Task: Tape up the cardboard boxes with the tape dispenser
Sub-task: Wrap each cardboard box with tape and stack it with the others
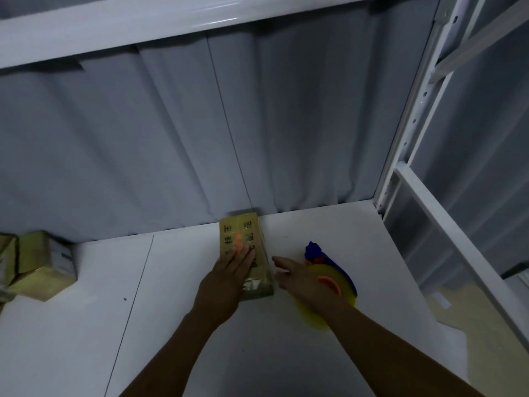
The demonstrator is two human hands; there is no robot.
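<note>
Box [252,233] under flat left hand [229,272]

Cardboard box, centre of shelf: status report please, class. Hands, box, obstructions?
Left hand flat on cardboard box, glossy tape on top. Right hand open beside box, above tape dispenser. Other boxes far left, out of the way.

One box [243,234] is counted at the middle of the tabletop [177,282]. Well to its left, a cluster of boxes [43,265] is seen; three can be made out, and whether more are cut off by the edge cannot be told. One dispenser [346,282] is counted just right of the middle box. Two hands are counted: the left hand [229,273] on that box, the right hand [300,279] beside it.
</note>
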